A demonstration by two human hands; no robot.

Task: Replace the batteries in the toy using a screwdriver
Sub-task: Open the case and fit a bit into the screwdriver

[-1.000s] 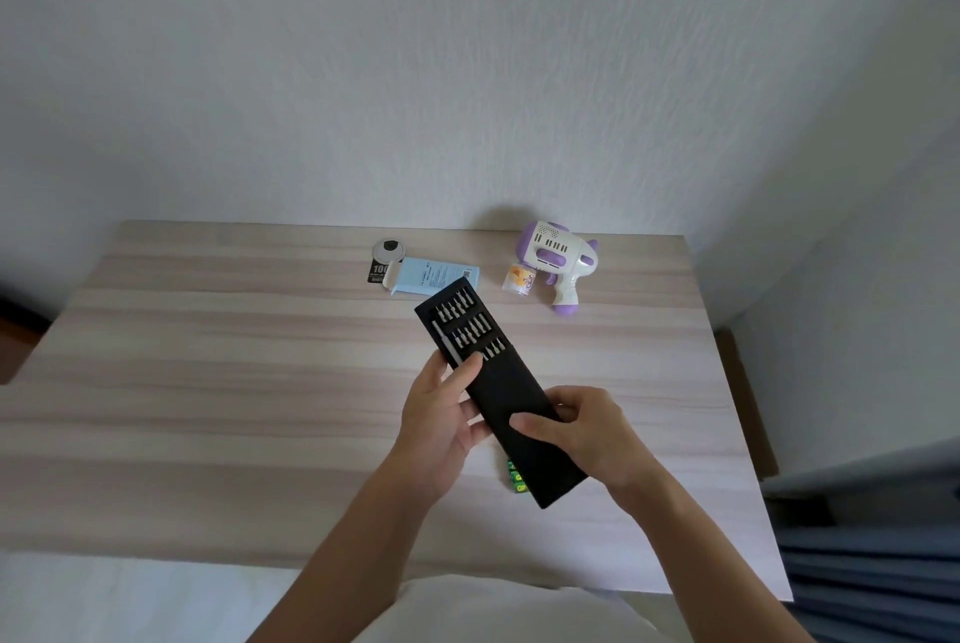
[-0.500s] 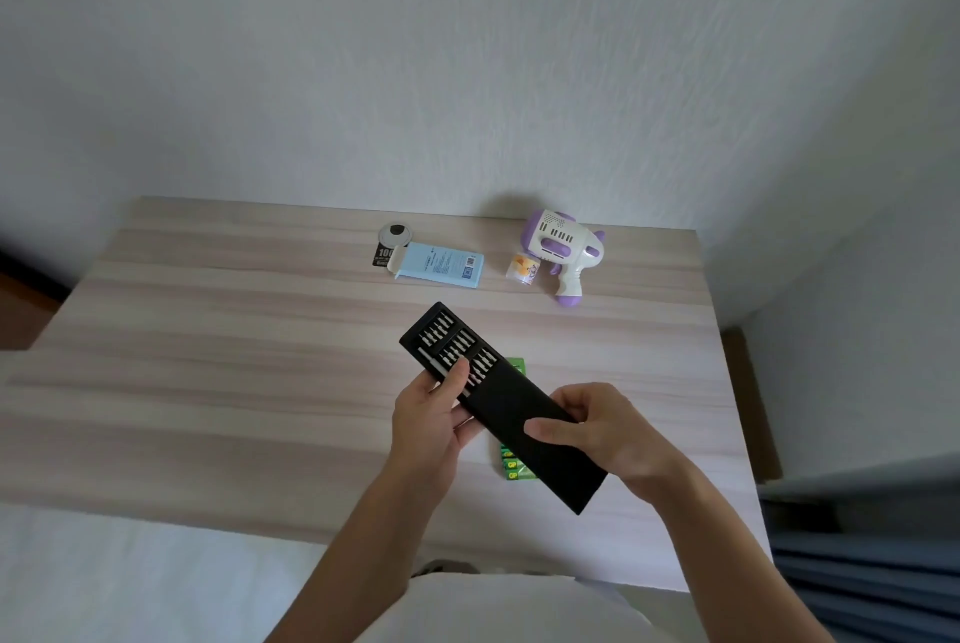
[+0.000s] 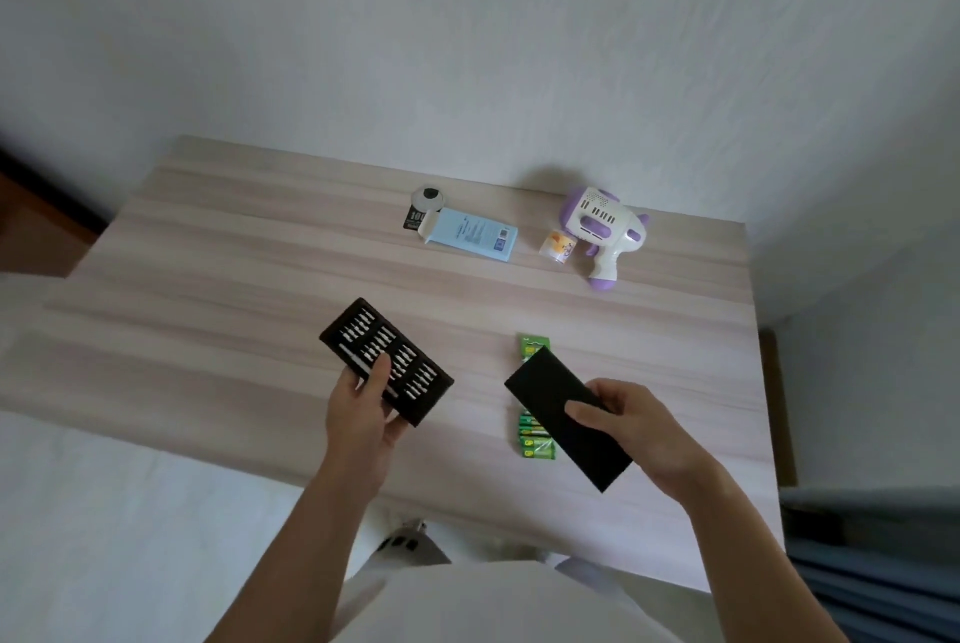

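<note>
— So, near edge first: what is each hand holding?
— Left hand (image 3: 363, 413) grips the bit tray (image 3: 387, 359) at its near end, thumb laid across the top. The tray is tilted and held above the table (image 3: 234, 278). Right hand (image 3: 639, 426) pinches the black sleeve (image 3: 566, 413), thumb on top, fingers underneath. Sleeve and tray are well apart, and the tray is fully out.
— Tray contents?
— Rows of pale bits sit in dark slots. The driver (image 3: 353, 357) is a thin silver rod along the tray's left long side, partly under the thumb. I can read no writing on the tray or sleeve.
— Batteries?
— A green pack (image 3: 535, 442) lies flat on the table, below the sleeve. The sleeve hides its middle and both ends show. There are yellow marks on the near cells, too small to read.
— Toy?
— It is at the far right of the table, near the wall (image 3: 467, 44). It's a white and purple toy gun (image 3: 602, 231), lying down, grip pointing our way. Neither hand is near it. No lettering is legible on it.
— Anything beside it?
— A small bottle (image 3: 557, 247) with an orange label sits just left of it. The print is unreadable.
— Further left?
— A pale blue box (image 3: 470, 238) lies flat, with fine print and two dark square codes, none legible. Its left end overlaps a black card (image 3: 414, 218) showing "100". Just behind the card is a round grey disc (image 3: 428, 198) with a black centre.
</note>
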